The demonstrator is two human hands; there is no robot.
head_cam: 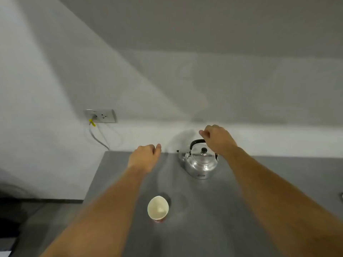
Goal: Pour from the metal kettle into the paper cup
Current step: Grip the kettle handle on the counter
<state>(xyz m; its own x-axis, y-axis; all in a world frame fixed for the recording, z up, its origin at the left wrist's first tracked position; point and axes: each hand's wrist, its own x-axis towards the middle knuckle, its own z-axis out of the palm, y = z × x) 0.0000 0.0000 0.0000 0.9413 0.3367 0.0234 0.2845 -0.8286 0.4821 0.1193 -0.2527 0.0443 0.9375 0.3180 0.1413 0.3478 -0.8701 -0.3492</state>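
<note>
There, toward the far side of the grey table [241, 210], stood the shiny, round-bodied metal kettle [201, 165], upright, its polished wall catching pale reflections. A domed lid with a small black knob [204, 150] sat on top, and a black arched handle [197, 142] rose over it. A short spout [181, 154] pointed left, and a faint mark showed low on the body, too blurred to read.

The person's right hand [217, 139] was over the handle's right part, fingers loosely curled downward; whether it touched the handle or only hovered at it could not be told, and no firm grip showed. The left hand [143, 157] hung above the table's far left edge, well apart from the kettle, fingers curled inward in a loose half-fist, holding nothing.

Nearer the person, well apart from the kettle, stood the white paper cup [158, 207] with a red printed band at its base, upright, its pale inside looking empty. Both bare forearms stretched out over the table on either side of it.

Behind the table rose a white wall [55, 80] bearing a grey socket plate [101, 115] with a yellow tag [92, 122] and a pale cable [98, 138] running down from it.
</note>
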